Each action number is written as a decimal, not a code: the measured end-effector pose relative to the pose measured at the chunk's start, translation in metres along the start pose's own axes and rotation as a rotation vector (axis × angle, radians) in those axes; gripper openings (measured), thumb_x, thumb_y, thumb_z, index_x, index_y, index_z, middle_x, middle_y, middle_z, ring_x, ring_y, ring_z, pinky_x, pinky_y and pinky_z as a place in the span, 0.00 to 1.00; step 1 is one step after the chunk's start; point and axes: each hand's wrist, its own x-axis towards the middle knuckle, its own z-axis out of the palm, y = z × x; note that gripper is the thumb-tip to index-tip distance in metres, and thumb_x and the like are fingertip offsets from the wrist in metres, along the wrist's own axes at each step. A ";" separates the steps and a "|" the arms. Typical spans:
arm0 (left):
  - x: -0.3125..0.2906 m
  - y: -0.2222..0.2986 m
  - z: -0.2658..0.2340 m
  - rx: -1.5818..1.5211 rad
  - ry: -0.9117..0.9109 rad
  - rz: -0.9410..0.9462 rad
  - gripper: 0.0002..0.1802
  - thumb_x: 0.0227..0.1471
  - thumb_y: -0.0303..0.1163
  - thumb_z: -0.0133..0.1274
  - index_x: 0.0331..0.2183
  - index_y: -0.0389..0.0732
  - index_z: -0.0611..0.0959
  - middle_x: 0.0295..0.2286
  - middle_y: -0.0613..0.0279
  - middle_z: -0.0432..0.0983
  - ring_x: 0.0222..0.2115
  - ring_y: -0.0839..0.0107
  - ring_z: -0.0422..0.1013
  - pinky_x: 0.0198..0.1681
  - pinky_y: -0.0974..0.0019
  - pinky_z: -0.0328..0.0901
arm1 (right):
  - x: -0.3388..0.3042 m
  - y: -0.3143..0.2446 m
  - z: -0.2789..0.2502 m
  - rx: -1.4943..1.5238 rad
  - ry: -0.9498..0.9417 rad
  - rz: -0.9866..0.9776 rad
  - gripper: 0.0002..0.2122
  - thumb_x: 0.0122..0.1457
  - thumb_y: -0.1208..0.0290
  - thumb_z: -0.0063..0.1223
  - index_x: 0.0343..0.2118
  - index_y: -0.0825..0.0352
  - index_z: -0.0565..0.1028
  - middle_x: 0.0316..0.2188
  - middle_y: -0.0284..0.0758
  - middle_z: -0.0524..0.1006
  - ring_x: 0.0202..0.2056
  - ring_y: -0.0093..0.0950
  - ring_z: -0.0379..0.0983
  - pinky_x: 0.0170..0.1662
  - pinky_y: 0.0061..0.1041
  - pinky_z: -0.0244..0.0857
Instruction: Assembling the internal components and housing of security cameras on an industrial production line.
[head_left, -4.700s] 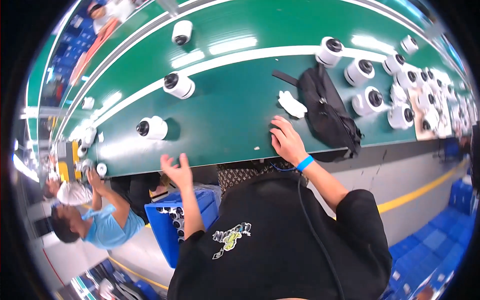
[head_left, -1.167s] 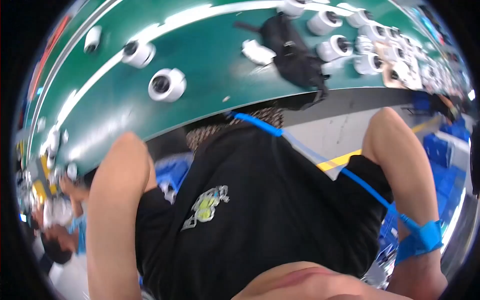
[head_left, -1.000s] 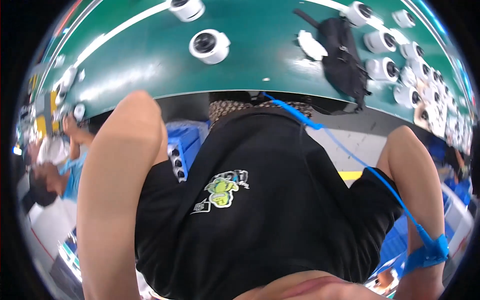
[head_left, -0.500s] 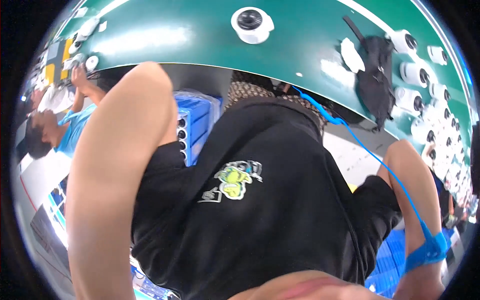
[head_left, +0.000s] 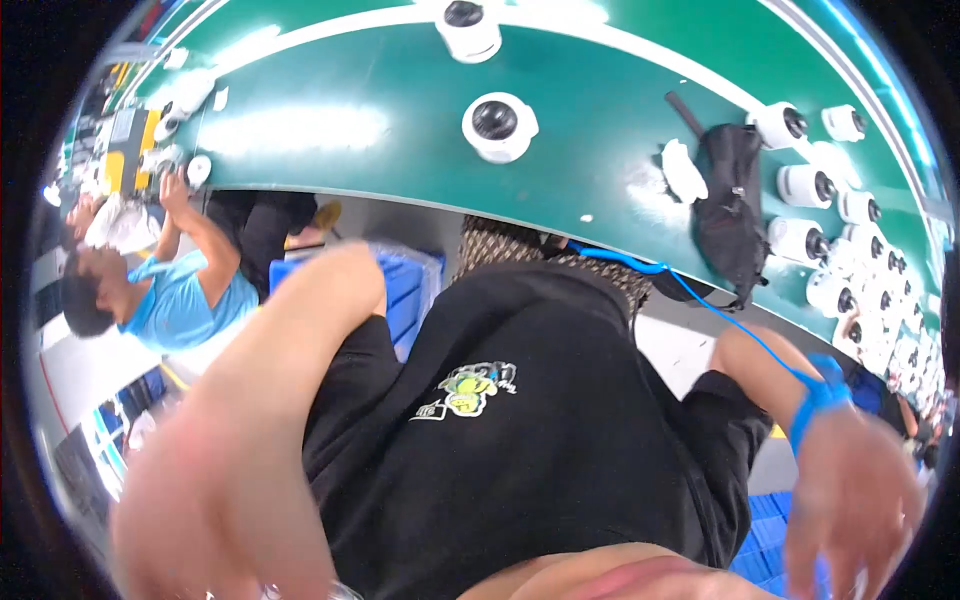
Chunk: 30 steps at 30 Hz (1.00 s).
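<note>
Both my arms are raised close to the camera and are blurred. My left hand point(head_left: 215, 510) fills the lower left; its fingers cannot be made out. My right hand point(head_left: 850, 495) hangs at the lower right with fingers apart and nothing in it. A blue wrist strap point(head_left: 825, 378) sits on my right wrist, and its blue cord point(head_left: 700, 300) runs back toward the table edge. Far from both hands, white dome cameras point(head_left: 498, 125) lie on the green table point(head_left: 330, 130).
A black bag point(head_left: 730, 205) and a white cloth point(head_left: 683, 170) lie on the table beside a row of white cameras point(head_left: 815, 185). A person in a light blue shirt point(head_left: 175, 295) works at the left. A blue crate point(head_left: 405, 290) stands under the table edge.
My hands left the table and rose to the camera. The view has swung, so the table now sits higher and the person on the left shows more. My right hand came up closer.
</note>
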 end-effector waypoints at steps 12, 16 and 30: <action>-0.404 0.126 0.065 1.026 -0.592 -1.718 0.42 0.39 0.36 0.63 0.54 0.33 0.63 0.48 0.45 0.64 0.52 0.50 0.60 0.54 0.52 0.55 | -0.184 -0.202 -0.316 -2.105 -0.844 1.053 0.17 0.57 0.65 0.47 0.46 0.70 0.70 0.47 0.46 0.69 0.51 0.44 0.62 0.56 0.38 0.53; -0.372 0.105 0.067 0.980 -0.880 -1.670 0.29 0.39 0.38 0.61 0.42 0.35 0.72 0.39 0.50 0.71 0.41 0.50 0.66 0.44 0.50 0.58 | -0.184 -0.180 -0.279 -2.126 -0.722 1.027 0.15 0.59 0.65 0.43 0.43 0.68 0.75 0.42 0.43 0.75 0.47 0.42 0.68 0.53 0.37 0.59; -0.359 0.117 0.072 1.125 -0.645 -1.430 0.07 0.40 0.26 0.57 0.26 0.38 0.75 0.26 0.56 0.72 0.31 0.55 0.68 0.39 0.55 0.60 | -0.162 -0.184 -0.286 -1.809 -0.325 1.238 0.13 0.61 0.71 0.42 0.44 0.74 0.72 0.45 0.44 0.73 0.49 0.38 0.68 0.55 0.31 0.57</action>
